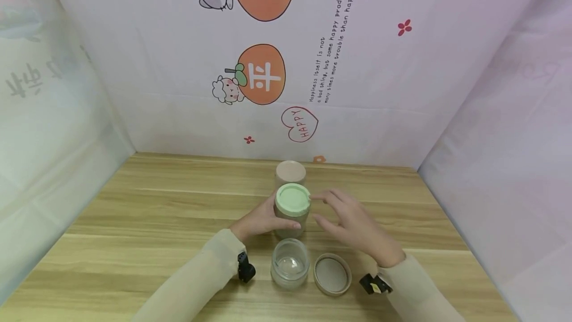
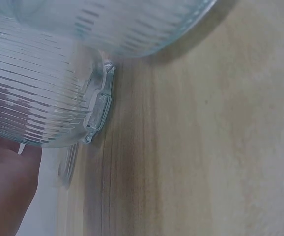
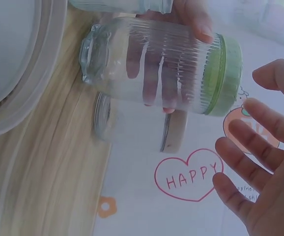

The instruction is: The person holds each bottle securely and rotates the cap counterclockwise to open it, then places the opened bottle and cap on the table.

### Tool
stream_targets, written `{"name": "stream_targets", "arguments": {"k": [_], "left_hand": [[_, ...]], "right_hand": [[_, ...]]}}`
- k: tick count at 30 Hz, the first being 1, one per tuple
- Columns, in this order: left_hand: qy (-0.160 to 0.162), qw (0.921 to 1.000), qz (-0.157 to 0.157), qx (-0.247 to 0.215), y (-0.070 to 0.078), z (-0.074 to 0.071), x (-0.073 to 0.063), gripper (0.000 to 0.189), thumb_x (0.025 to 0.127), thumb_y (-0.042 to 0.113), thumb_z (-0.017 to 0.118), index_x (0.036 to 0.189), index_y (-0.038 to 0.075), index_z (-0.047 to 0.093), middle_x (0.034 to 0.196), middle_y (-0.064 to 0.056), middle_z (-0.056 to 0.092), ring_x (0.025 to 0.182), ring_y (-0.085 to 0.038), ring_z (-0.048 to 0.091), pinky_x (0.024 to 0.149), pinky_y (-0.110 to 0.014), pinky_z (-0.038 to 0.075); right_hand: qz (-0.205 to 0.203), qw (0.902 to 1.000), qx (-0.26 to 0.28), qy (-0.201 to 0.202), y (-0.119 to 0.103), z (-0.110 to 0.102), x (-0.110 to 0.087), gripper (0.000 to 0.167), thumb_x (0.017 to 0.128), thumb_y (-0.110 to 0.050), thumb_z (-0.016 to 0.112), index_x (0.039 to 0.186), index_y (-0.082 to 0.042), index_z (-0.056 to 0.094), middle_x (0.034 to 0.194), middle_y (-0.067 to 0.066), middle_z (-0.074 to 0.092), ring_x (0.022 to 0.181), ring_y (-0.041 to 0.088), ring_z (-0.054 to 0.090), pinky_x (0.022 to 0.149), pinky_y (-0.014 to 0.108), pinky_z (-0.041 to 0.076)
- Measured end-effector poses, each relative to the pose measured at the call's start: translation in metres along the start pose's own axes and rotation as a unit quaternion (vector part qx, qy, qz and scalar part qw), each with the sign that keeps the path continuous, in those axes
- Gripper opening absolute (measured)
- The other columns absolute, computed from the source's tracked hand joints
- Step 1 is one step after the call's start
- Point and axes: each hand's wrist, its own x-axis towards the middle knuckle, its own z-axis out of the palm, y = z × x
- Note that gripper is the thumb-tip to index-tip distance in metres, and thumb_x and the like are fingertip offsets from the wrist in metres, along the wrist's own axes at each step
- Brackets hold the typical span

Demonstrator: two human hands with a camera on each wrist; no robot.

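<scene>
My left hand [image 1: 259,220] grips a ribbed clear glass jar [image 3: 122,64] from the left, thumb across its near side. A light green lid [image 1: 293,199] sits on this jar, which stands upright with its base close over the table. To the right is my right hand [image 1: 355,222], its fingers spread and holding nothing, fingertips near the lid's edge. In the left wrist view the jar's ribbed glass [image 2: 29,83] shows against part of the left hand. An uncovered glass jar [image 1: 289,265] stands just in front of the green-lidded one.
Beside the uncovered jar lies a beige lid [image 1: 332,275], inner side up. Behind the green-lidded jar stands another jar with a pinkish-beige lid [image 1: 290,170]. The wooden table [image 1: 170,202] meets a printed white cloth [image 1: 357,133] at its back; cloth also hangs on both sides.
</scene>
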Motion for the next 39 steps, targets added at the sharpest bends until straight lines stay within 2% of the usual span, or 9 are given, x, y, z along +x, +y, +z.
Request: {"name": "stream_targets", "arguments": {"k": [4,8,16,23,25,31,39], "left_hand": [[0.001,1.0000,0.004,0.000,-0.001,0.000,0.000,0.090,0.080,0.014,0.087,0.151,0.021,0.032,0.140,-0.001,0.053,0.129,-0.019,0.049,0.113,-0.048,0.031],[0.002,1.0000,0.001,0.003,-0.003,0.000,0.000,0.093,0.079,0.015,0.087,0.152,0.023,0.031,0.141,0.001,0.052,0.130,-0.016,0.048,0.114,-0.046,0.029],[-0.007,0.9999,0.003,-0.007,0.000,-0.002,-0.002,0.094,0.082,0.015,0.085,0.155,0.021,0.026,0.143,-0.002,0.049,0.131,-0.020,0.047,0.114,-0.049,0.028],[-0.014,0.9999,0.002,-0.002,-0.001,-0.005,-0.004,0.095,0.087,0.027,0.081,0.158,0.018,0.019,0.146,-0.009,0.046,0.131,-0.023,0.047,0.111,-0.043,0.036],[-0.012,0.9999,-0.004,0.000,0.000,-0.004,-0.004,0.096,0.087,0.025,0.081,0.159,0.019,0.018,0.148,-0.010,0.044,0.132,-0.023,0.046,0.110,-0.042,0.037],[-0.003,0.9998,-0.012,0.014,0.000,-0.004,-0.004,0.096,0.087,0.021,0.080,0.160,0.024,0.017,0.153,-0.006,0.039,0.135,-0.021,0.043,0.112,-0.042,0.034],[-0.012,0.9998,-0.004,0.012,-0.001,-0.004,-0.002,0.096,0.088,0.017,0.079,0.159,0.024,0.016,0.154,-0.005,0.037,0.135,-0.021,0.042,0.112,-0.041,0.035]], "right_hand": [[0.001,1.0000,-0.004,-0.005,-0.002,0.002,0.007,0.050,0.088,-0.026,0.077,0.132,-0.008,0.061,0.127,0.006,0.060,0.116,0.021,0.058,0.094,0.044,0.052],[0.015,0.9995,-0.021,-0.017,-0.005,0.006,0.014,0.055,0.089,-0.039,0.075,0.134,-0.012,0.060,0.130,0.004,0.058,0.119,0.021,0.055,0.097,0.045,0.049],[0.044,0.9968,-0.055,-0.039,-0.012,0.019,0.033,0.062,0.088,-0.054,0.071,0.134,-0.015,0.060,0.128,0.004,0.058,0.116,0.022,0.055,0.095,0.046,0.047],[0.073,0.9917,-0.093,-0.052,-0.020,0.030,0.045,0.073,0.084,-0.069,0.067,0.133,-0.016,0.061,0.127,0.007,0.056,0.114,0.023,0.052,0.094,0.044,0.045],[0.076,0.9904,-0.104,-0.048,-0.021,0.033,0.047,0.075,0.083,-0.072,0.065,0.133,-0.016,0.061,0.124,0.007,0.056,0.112,0.024,0.052,0.092,0.044,0.046],[0.072,0.9892,-0.124,-0.026,-0.022,0.041,0.051,0.071,0.084,-0.069,0.065,0.130,-0.016,0.062,0.116,0.008,0.057,0.105,0.026,0.053,0.083,0.043,0.047],[0.065,0.9954,-0.069,-0.016,-0.023,0.043,0.051,0.068,0.085,-0.056,0.072,0.132,-0.008,0.061,0.116,0.015,0.053,0.104,0.028,0.049,0.079,0.042,0.048]]}}
